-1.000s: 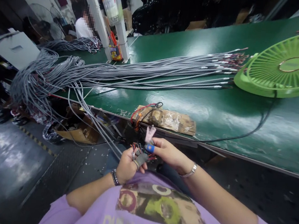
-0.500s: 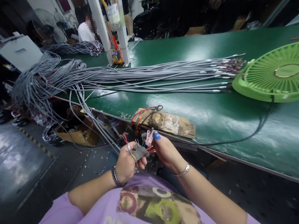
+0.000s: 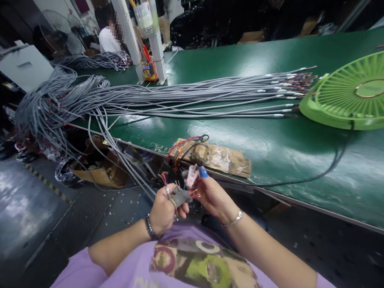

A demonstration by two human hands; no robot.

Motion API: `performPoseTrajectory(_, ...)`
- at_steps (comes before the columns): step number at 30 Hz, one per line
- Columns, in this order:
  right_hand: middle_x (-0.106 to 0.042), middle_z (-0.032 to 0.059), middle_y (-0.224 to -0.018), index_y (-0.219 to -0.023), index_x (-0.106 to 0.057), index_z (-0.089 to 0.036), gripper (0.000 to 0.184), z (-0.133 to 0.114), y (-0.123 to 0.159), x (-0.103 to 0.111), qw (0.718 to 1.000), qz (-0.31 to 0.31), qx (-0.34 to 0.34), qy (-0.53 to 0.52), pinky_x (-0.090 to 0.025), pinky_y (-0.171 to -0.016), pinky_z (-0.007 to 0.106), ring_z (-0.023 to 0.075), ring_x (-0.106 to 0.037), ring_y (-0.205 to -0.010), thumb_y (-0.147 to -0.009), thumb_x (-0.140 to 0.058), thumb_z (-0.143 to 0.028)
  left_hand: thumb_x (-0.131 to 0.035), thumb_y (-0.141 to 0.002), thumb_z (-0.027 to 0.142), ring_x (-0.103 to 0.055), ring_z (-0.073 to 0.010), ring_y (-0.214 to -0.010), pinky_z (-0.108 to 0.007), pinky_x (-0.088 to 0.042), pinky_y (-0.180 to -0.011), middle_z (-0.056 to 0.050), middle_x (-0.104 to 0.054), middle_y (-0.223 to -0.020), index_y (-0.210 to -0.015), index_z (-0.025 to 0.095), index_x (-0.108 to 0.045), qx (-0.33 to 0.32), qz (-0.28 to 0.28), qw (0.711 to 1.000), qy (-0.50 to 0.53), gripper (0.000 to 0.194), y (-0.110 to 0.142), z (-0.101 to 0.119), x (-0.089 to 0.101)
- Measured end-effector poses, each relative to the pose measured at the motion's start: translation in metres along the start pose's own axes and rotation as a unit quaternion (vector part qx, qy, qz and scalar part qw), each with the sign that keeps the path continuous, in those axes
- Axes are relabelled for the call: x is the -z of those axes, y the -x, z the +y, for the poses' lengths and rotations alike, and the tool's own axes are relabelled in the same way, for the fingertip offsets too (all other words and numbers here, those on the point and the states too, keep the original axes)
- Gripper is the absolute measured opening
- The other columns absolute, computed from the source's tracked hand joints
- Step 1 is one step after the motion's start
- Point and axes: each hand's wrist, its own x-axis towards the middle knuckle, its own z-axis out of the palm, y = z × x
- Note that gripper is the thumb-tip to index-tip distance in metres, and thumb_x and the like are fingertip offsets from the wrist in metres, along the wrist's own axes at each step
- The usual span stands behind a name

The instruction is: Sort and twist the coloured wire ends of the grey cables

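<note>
My left hand (image 3: 163,210) is closed around the ends of several grey cables (image 3: 142,184). Thin coloured wires (image 3: 195,193) fan out past its fingers, and a grey wrap (image 3: 179,198) shows at the thumb side. Just right of it, my right hand (image 3: 214,195) pinches a small pinkish-white piece (image 3: 192,176) whose kind I cannot make out. Blue covers the tip of the right thumb. Both hands are close together in front of the bench edge, below a worn wooden block (image 3: 227,160) with red and black leads (image 3: 180,149).
A long bundle of grey cables (image 3: 184,93) lies across the green bench (image 3: 316,165) and hangs off its left side. At the right stands a green fan (image 3: 372,87) with a black cord (image 3: 314,180). White posts (image 3: 157,54) rise at the back. A cardboard box (image 3: 103,172) sits below the bench.
The pinkish-white piece has turned slightly in my right hand and shows a broader side. My right thumb has tilted a little. My left hand keeps its hold on the cables.
</note>
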Motion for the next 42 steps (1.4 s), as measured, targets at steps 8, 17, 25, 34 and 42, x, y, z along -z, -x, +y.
performPoseTrajectory(8, -0.061, -0.0013, -0.059, -0.066, -0.062, -0.015, 0.045, -0.01, 0.016, 0.001, 0.988, -0.068, -0.076, 0.118, -0.041, -0.052, 0.023, 0.0089, -0.051, -0.051, -0.056, -0.083, -0.053, -0.076, -0.06, 0.055, -0.05, -0.0088, -0.034, -0.019, -0.036, -0.037, 0.0, -0.061, -0.046, -0.06, 0.019, -0.05, 0.006, -0.041, 0.998, -0.042, 0.045, 0.009, -0.009, 0.013)
performPoseTrajectory(17, -0.057, -0.0037, -0.057, -0.067, -0.061, -0.016, 0.04, -0.008, 0.025, -0.003, 0.959, -0.036, -0.005, 0.283, -0.036, -0.048, 0.022, 0.0078, -0.046, -0.05, -0.064, -0.076, -0.054, -0.078, -0.057, 0.045, -0.049, -0.0098, -0.032, -0.019, -0.032, -0.034, 0.0, -0.059, -0.042, -0.059, 0.018, -0.053, 0.084, -0.134, 0.982, -0.108, 0.037, 0.004, -0.008, 0.01)
performPoseTrajectory(25, -0.057, -0.0024, -0.065, -0.073, -0.056, -0.017, 0.053, -0.003, 0.039, 0.0, 0.975, 0.035, -0.033, 0.219, -0.041, -0.057, 0.026, 0.01, -0.046, -0.058, -0.054, -0.078, -0.062, -0.075, -0.056, 0.057, -0.052, -0.0098, -0.033, -0.018, -0.03, -0.034, 0.001, -0.06, -0.045, -0.064, 0.019, -0.049, 0.034, -0.014, 0.998, -0.055, 0.047, 0.001, -0.015, 0.012)
performPoseTrajectory(34, -0.054, -0.0036, -0.055, -0.063, -0.055, -0.018, 0.045, -0.001, 0.028, -0.011, 0.951, 0.016, 0.025, 0.307, -0.034, -0.052, 0.025, 0.0091, -0.042, -0.051, -0.059, -0.076, -0.057, -0.076, -0.06, 0.057, -0.055, -0.0111, -0.036, -0.019, -0.034, -0.037, -0.002, -0.063, -0.048, -0.068, 0.016, -0.056, 0.034, -0.111, 0.988, -0.099, 0.046, -0.002, -0.019, 0.018)
performPoseTrajectory(42, -0.055, -0.0044, -0.059, -0.072, -0.061, -0.016, 0.042, 0.009, 0.024, 0.0, 0.977, 0.019, 0.004, 0.211, -0.035, -0.051, 0.023, 0.0076, -0.043, -0.052, -0.061, -0.079, -0.052, -0.074, -0.057, 0.063, -0.053, -0.0104, -0.033, -0.019, -0.03, -0.034, -0.001, -0.063, -0.046, -0.061, 0.017, -0.053, 0.011, -0.008, 0.999, -0.032, 0.051, 0.0, -0.022, 0.019)
